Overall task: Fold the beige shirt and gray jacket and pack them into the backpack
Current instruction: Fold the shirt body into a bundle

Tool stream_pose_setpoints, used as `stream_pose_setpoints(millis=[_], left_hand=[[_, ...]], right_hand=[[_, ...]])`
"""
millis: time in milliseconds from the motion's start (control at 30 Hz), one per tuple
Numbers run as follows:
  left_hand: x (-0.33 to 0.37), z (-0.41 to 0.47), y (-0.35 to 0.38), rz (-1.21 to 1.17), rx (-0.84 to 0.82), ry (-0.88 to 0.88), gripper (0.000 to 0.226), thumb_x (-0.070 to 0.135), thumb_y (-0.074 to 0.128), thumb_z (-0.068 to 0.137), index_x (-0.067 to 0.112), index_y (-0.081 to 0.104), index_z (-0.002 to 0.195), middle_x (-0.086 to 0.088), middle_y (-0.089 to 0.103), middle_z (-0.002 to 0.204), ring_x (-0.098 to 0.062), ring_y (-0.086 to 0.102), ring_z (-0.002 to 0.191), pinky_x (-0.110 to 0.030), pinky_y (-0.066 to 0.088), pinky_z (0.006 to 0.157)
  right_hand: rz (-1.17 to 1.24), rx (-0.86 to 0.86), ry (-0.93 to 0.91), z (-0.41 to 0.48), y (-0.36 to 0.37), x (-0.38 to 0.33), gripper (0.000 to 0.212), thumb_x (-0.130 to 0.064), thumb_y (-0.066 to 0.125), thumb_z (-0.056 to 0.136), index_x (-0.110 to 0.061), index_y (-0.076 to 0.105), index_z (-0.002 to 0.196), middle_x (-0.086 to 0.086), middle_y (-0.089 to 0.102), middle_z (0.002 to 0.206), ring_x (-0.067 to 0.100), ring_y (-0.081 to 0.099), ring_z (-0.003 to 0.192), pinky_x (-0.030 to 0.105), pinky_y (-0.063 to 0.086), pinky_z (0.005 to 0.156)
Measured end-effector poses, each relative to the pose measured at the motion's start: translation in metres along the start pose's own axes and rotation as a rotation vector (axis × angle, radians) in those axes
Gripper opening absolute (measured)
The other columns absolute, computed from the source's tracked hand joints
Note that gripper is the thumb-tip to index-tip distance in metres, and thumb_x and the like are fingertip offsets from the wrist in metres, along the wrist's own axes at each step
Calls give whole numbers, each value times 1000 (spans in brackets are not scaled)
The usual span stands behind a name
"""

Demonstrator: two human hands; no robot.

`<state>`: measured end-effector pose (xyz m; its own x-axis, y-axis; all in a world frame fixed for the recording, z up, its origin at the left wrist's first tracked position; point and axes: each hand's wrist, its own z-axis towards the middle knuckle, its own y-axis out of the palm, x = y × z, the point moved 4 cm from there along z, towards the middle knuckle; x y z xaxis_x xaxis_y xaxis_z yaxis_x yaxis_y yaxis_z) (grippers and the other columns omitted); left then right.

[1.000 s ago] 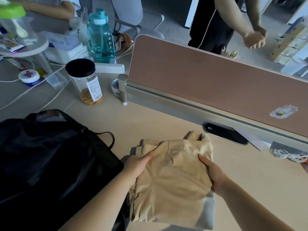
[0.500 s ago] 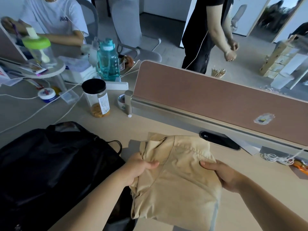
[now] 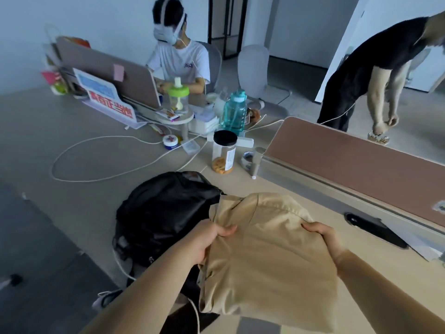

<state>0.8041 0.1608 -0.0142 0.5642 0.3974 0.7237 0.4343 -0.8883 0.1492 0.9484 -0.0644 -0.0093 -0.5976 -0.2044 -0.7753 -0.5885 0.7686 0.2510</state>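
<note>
beige shirt (image 3: 267, 256): folded, held aloft | black backpack (image 3: 163, 213): on desk, left

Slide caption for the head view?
Folded beige shirt gripped by left hand and right hand, beside the black backpack.

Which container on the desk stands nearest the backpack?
The clear jar with the black lid, just beyond the backpack; the teal bottle and green-capped one stand farther back.

The folded shirt (image 3: 267, 256) is held just right of the backpack (image 3: 166, 213), with a jar (image 3: 223, 154) behind.
</note>
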Motion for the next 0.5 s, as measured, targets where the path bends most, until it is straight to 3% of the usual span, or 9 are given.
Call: stream_pose_setpoints(millis=[100,200,267,333,433,467,500], left_hand=[[-11,-22,-41,-46,76,-9,41,26,81,71,7,61,102,-16,68,102,-34,63,96,-44,50,84],[-25,-35,-74,-97,114,-29,51,28,83,68,3,62,108,-17,71,97,-34,65,92,-42,52,79],[-32,-37,-89,-141,118,-28,58,29,85,64,5,63,112,-18,72,100,-35,65,96,-46,51,88],[-38,-35,-97,-193,109,-14,55,28,84,66,9,62,112,-18,70,104,-36,64,99,-49,49,92],[-46,-25,-98,-261,105,-15,31,22,78,75,17,63,101,-17,69,101,-36,63,99,-55,45,97],[-48,-21,-97,-274,99,-16,28,20,77,75,18,63,99,-17,69,100,-36,64,99,-56,45,97],[-48,-16,-97,-279,95,-16,29,20,78,74,18,64,100,-17,70,99,-36,65,98,-56,46,96]], right_hand=[[47,-7,1,6,44,11,65,-34,80,51,1,71,105,23,71,96,35,71,80,43,50,80],[98,5,-42,4,78,20,43,-38,53,83,-2,73,97,20,73,87,31,72,73,35,57,64],[114,-18,-41,0,94,29,55,-53,56,80,-4,74,95,22,72,92,34,72,77,37,58,62],[142,-76,-19,-2,105,35,76,-66,71,60,-5,72,105,26,70,99,38,71,83,43,58,65],[171,-51,-7,0,108,42,65,-65,47,79,-14,65,114,21,73,96,35,72,81,42,59,61],[181,-39,11,2,108,43,64,-65,49,78,-13,66,112,21,73,94,34,72,79,41,58,62],[164,-34,34,6,107,46,66,-63,65,70,-10,69,109,22,72,93,35,71,78,41,58,63]])
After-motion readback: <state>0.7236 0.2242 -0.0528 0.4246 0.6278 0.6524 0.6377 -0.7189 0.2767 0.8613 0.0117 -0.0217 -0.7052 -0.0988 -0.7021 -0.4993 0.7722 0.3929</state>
